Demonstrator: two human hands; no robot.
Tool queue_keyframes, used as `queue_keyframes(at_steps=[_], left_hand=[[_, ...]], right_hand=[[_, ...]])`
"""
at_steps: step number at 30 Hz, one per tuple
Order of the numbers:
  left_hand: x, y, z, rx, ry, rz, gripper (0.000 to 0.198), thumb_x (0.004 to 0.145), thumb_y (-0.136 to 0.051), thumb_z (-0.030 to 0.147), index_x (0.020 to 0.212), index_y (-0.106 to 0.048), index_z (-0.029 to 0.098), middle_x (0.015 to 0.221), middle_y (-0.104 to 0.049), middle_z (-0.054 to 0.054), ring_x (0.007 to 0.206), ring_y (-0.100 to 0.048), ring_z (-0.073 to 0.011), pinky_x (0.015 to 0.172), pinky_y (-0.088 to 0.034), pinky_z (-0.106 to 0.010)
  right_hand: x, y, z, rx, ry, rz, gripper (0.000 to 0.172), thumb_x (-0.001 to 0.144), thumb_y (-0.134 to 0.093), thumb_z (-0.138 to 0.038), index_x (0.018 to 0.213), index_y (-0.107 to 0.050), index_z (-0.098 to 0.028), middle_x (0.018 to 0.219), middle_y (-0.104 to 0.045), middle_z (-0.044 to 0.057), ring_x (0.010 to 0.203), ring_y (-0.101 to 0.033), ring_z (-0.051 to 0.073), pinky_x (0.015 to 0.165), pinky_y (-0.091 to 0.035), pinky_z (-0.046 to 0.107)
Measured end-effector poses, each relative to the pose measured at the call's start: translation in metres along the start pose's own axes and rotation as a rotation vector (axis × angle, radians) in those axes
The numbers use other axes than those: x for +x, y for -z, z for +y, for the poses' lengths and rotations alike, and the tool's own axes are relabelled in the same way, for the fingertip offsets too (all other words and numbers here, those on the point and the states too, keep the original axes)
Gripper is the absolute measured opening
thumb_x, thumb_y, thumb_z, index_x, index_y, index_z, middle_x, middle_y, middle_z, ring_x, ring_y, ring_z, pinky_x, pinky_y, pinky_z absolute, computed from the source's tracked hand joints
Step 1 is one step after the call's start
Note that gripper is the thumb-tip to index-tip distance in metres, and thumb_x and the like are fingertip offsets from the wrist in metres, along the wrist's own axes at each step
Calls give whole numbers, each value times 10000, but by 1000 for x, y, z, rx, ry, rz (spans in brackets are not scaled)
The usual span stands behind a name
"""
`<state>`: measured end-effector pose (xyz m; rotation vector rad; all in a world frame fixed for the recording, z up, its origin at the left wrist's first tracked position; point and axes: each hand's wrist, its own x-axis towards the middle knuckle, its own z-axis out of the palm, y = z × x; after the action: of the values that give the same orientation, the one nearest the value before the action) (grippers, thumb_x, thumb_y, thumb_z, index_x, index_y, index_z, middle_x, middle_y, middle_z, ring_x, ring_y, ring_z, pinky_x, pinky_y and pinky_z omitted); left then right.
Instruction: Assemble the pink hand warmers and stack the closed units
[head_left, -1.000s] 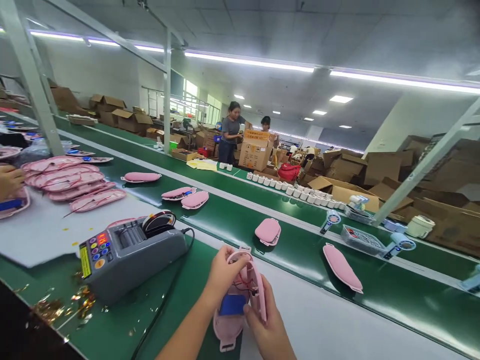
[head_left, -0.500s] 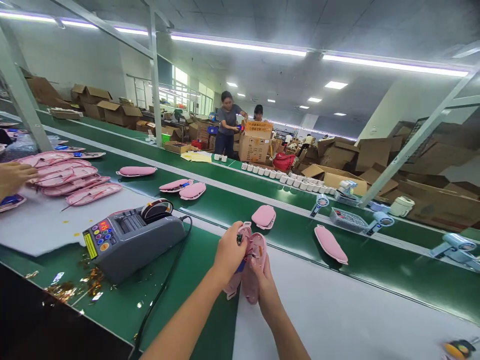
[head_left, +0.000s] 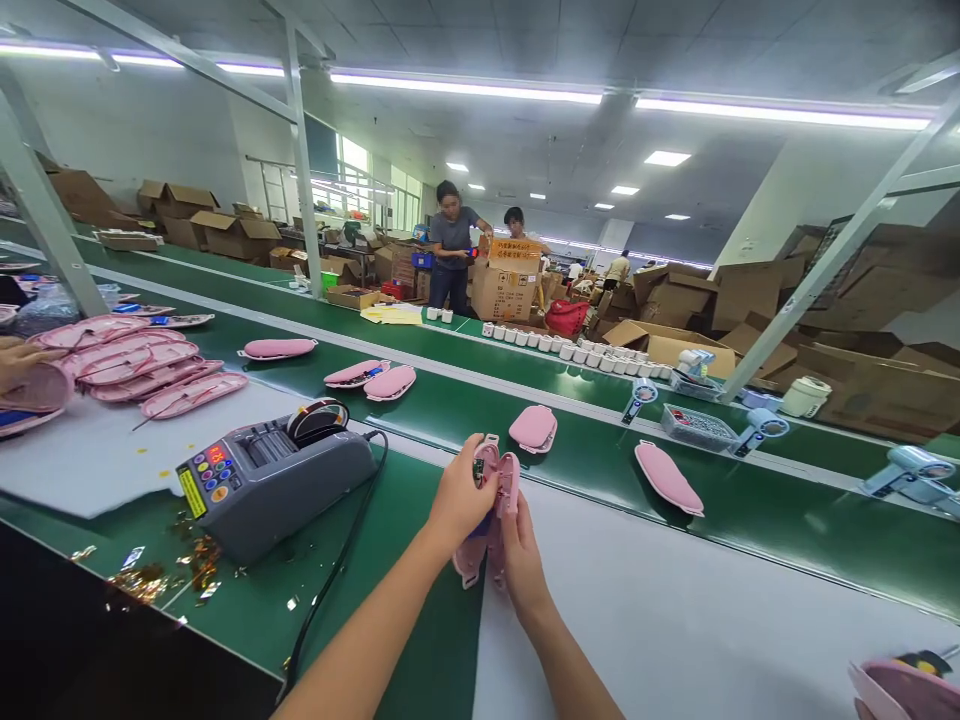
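Note:
Both my hands hold a pink plastic casing (head_left: 491, 500) made of two shell halves, raised above the near edge of the green workbench. My left hand (head_left: 459, 497) grips the left half, thumb near a small circuit board at its top. My right hand (head_left: 520, 553) presses the right half against it from the side and below. The halves stand nearly closed, with a little blue showing low between them. Just to the left sits a grey tape dispenser (head_left: 274, 478) with coloured buttons.
Several closed pink casings (head_left: 533, 427) lie on the green conveyor belt (head_left: 585, 470). A stack of pink shells (head_left: 127, 362) and a co-worker's hand (head_left: 22, 365) are at the far left. Handheld fans (head_left: 757, 430), a parts tray (head_left: 697, 427), cardboard boxes and people stand beyond.
The two shell halves, spread apart with the blue battery and wires showing, have been swung together. My hands rose and moved further from me.

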<state>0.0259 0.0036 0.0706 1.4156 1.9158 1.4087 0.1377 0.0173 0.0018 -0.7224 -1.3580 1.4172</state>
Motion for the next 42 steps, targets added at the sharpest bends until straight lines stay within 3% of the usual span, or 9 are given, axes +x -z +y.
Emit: queue_keyframes(at_steps=[6, 14, 22, 28, 32, 34, 37, 39, 42], left_hand=[[-2, 14, -21, -179, -47, -127, 639, 706, -616, 150, 1313, -428, 202, 1282, -600, -71, 1096, -605, -179, 923, -471, -267], [-11, -1, -15, -51, 54, -1, 557, 777, -496, 125, 1313, -448, 271, 937, -694, -36, 768, -636, -180, 703, -484, -281], [-16, -4, -8, 41, 65, 14, 562, 817, -434, 104, 1360, -406, 246, 1060, -680, -85, 891, -642, -216, 779, -477, -324], [-15, -5, -7, 81, 86, 34, 595, 797, -424, 71, 1371, -403, 228, 1087, -670, -104, 984, -627, -242, 833, -473, -357], [-15, -5, -13, 89, 27, 30, 651, 798, -420, 67, 1411, -357, 276, 1170, -623, -88, 1015, -606, -230, 865, -474, -367], [-16, -4, -16, 91, -23, 10, 588, 802, -409, 71, 1351, -458, 275, 1234, -560, -102, 1026, -597, -232, 881, -479, -387], [-17, 0, -19, 82, -103, -51, 383, 789, -432, 86, 1048, -683, 213, 1299, -454, -128, 1062, -588, -244, 924, -481, -406], [-17, 3, -21, 58, -158, -97, 307, 790, -452, 101, 907, -715, 207, 1289, -451, -110, 1121, -566, -232, 983, -460, -381], [-16, 6, -26, 21, -192, -108, 344, 839, -396, 123, 1007, -686, 203, 1249, -497, -105, 1168, -541, -205, 1041, -423, -361]], right_hand=[[2, 2, -12, 83, -67, 3, 612, 833, -503, -642, 1282, -469, -226, 1288, -588, 85, 1161, -568, 232, 962, -479, 372], [4, 10, -17, 48, -131, 55, 637, 749, -678, -452, 1286, -465, -183, 1112, -676, 83, 987, -639, 233, 835, -508, 341], [5, 6, -19, -16, -41, 69, 372, 777, -573, -367, 1093, -620, -175, 1069, -684, 54, 993, -607, 228, 855, -485, 323], [1, -2, -9, -78, -3, 88, 395, 819, -545, -341, 1186, -573, -198, 1114, -667, 37, 1049, -577, 229, 921, -446, 338], [1, -9, -5, -56, -1, 42, 474, 819, -574, -350, 1271, -513, -222, 1218, -628, 31, 1117, -569, 219, 975, -434, 344], [2, -10, -4, -29, -1, 18, 531, 812, -599, -394, 1301, -484, -224, 1274, -598, 41, 1169, -549, 217, 1009, -422, 343], [4, -10, -3, 6, -3, 9, 578, 814, -586, -504, 1297, -477, -206, 1269, -598, 70, 1156, -566, 223, 993, -445, 344], [5, -8, -3, 16, -8, 13, 603, 823, -561, -558, 1296, -471, -195, 1245, -611, 84, 1127, -583, 229, 960, -469, 347], [7, -3, -4, 16, -6, 12, 594, 838, -538, -589, 1287, -488, -203, 1263, -603, 79, 1141, -571, 225, 957, -467, 337]])
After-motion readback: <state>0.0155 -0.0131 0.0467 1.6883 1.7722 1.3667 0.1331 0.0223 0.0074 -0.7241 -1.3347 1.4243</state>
